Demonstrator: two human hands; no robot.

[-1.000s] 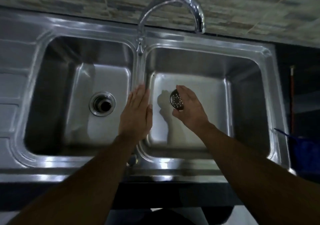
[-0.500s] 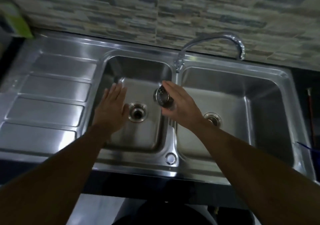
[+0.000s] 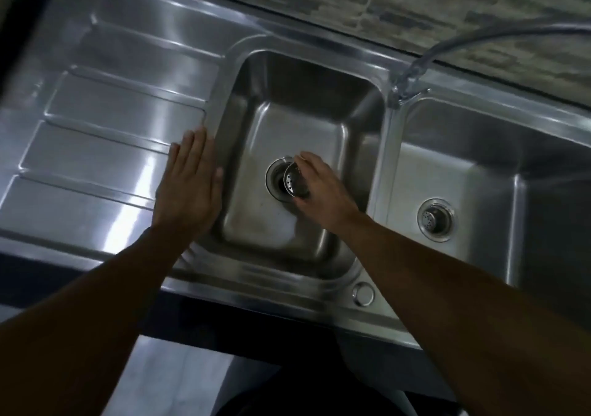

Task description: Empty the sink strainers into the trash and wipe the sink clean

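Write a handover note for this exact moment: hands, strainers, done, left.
Left hand: open, flat on the sink rim beside the left basin.
Right hand: holds a strainer, tilted, just over the left basin's drain.
Second strainer sits in the right basin's drain.
Done: apparently the emptying, judging by the strainers; contents not visible.
Left: seat the held strainer, wipe the sink. No cloth in view.

Dim room; cold light glares in streaks off the drainboard [image 3: 105, 147] left of the hands. The tap [image 3: 412, 76] beyond is smeared by motion blur. Edges bow and darken.
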